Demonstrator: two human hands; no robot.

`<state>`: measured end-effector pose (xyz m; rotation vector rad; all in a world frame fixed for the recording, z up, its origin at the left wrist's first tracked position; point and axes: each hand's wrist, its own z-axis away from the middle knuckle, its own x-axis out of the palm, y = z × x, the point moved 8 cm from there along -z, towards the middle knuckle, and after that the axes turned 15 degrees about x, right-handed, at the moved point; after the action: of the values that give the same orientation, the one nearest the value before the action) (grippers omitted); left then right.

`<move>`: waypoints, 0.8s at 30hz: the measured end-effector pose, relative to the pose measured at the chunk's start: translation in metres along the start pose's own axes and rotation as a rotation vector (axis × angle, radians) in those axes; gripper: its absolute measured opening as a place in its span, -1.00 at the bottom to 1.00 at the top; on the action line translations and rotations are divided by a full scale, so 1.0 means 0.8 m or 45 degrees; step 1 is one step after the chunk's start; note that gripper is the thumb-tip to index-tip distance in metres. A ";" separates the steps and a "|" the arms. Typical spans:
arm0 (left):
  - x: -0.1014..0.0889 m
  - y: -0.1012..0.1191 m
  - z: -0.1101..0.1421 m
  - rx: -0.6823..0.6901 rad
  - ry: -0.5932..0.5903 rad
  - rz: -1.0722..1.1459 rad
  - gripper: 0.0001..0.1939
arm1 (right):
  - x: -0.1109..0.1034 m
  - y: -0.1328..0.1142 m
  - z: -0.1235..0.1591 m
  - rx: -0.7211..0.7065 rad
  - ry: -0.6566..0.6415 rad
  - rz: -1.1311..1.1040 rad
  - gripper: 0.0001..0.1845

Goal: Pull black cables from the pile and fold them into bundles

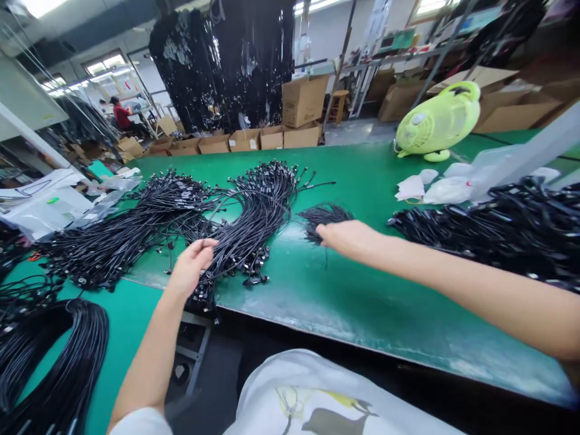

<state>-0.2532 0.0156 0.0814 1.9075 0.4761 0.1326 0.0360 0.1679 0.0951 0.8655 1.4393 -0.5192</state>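
My left hand [193, 266] is closed, thumb and fingers pressed together, at the near left edge of a heap of black cables [260, 211]. Whether a cable is pinched in its fingertips I cannot make out. The cables have small connectors at both ends and lie in a curved bundle on the green table [290, 302]. My right hand [339, 237] reaches in from the right, its fingers closed at a small pile of thin black wire ties [328, 214]. One thin strand hangs below those fingers.
Another cable bundle [136, 223] lies left, with a coiled bundle [86, 338] nearer. More black cables [493, 235] fill the right side, beside plastic bags [448, 190] and a light-green fan [439, 121]. Cardboard boxes [244, 140] line the far edge. A person [122, 113] sits in the background.
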 end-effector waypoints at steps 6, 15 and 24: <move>0.208 0.020 0.049 0.071 -0.854 0.147 -0.70 | -0.047 -0.045 0.064 -0.186 0.001 -0.366 -0.73; 0.170 -0.014 0.031 -0.563 -0.194 1.050 -0.81 | 0.047 0.112 0.085 0.202 -0.097 -0.902 -0.54; 0.172 -0.029 0.001 -0.566 0.117 1.090 -0.74 | -0.008 0.070 0.133 0.112 0.536 -0.589 -0.61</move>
<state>-0.1334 0.0757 0.0416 1.5489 -0.3238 0.8145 0.1458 0.1191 0.1035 0.7353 2.0365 -0.7816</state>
